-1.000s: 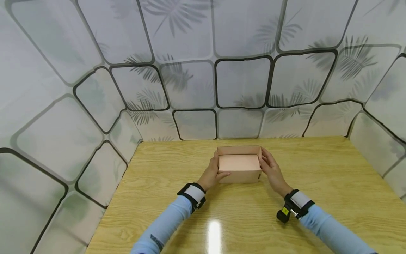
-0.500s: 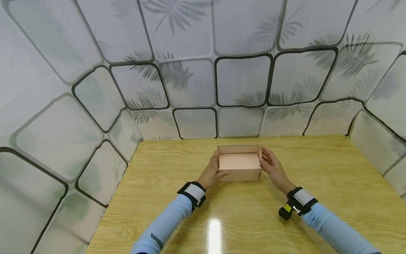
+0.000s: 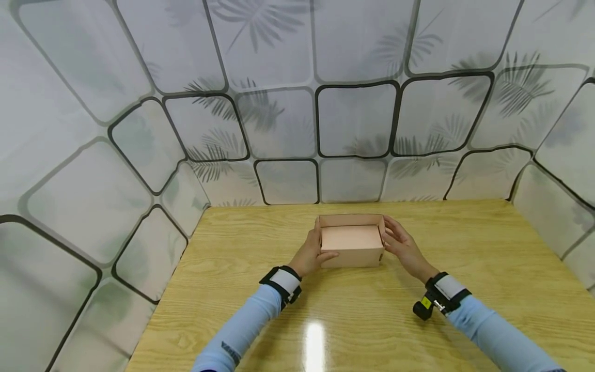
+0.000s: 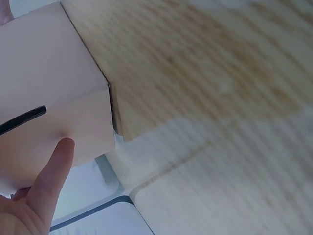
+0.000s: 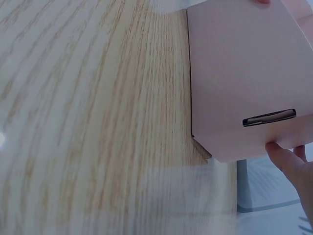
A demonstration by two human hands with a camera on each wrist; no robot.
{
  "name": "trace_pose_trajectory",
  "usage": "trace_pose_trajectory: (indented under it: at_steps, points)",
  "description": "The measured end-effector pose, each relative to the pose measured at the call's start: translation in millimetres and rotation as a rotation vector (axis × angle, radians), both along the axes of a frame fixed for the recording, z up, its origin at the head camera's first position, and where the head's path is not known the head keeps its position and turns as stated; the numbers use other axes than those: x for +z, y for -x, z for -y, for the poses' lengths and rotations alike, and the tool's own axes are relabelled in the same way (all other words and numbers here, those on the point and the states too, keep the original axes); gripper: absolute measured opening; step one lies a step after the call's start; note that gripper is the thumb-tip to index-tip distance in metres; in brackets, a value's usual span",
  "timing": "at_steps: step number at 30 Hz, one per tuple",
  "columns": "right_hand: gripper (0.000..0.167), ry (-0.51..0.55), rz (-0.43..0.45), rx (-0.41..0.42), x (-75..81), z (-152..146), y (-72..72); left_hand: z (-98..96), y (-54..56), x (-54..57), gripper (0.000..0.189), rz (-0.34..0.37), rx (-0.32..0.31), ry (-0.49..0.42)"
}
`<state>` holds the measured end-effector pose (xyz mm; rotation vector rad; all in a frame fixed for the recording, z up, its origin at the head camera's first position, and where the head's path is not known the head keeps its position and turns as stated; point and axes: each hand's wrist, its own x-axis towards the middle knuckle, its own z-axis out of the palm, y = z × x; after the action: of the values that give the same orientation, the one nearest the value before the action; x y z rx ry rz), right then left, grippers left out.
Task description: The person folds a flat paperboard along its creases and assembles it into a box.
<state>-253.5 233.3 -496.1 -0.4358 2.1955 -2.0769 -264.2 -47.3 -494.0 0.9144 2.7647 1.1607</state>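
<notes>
A pale pink cardboard box [image 3: 351,257], open at the top, stands near the back of the table. My left hand [image 3: 309,255] grips its left end, the thumb across the front wall and other fingers along the side. In the left wrist view, a fingertip [image 4: 65,143] presses the side wall below a dark slot. Against the box's right end lies my right hand [image 3: 405,252], its fingers along the outside of that wall. The right wrist view shows one fingertip [image 5: 274,148] touching the side near another slot [image 5: 269,117]. The box's underside is hidden.
The wood-grain table [image 3: 260,227] runs back to a patterned curtain [image 3: 353,124] that rises behind it and along both sides. Black straps [image 3: 281,285] with small cameras [image 3: 422,309] sit on the wrists. A light reflection shines on the table in front of the box.
The box and my left hand stay in place. My right wrist and forearm have shifted slightly outward to the right, with the fingers still at the box's right end.
</notes>
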Motion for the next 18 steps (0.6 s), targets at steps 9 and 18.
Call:
trace_pose_trajectory:
  at_steps: [9,18]
  points:
    - [0.058,-0.022,-0.054,0.012,-2.4,-3,-2.2,0.1,0.1,0.9,0.098,0.041,0.018,0.004]
    - [0.044,0.076,-0.290,0.120,-14.4,-5,-1.8,-2.8,1.6,-0.5,0.075,0.044,0.079,-0.028]
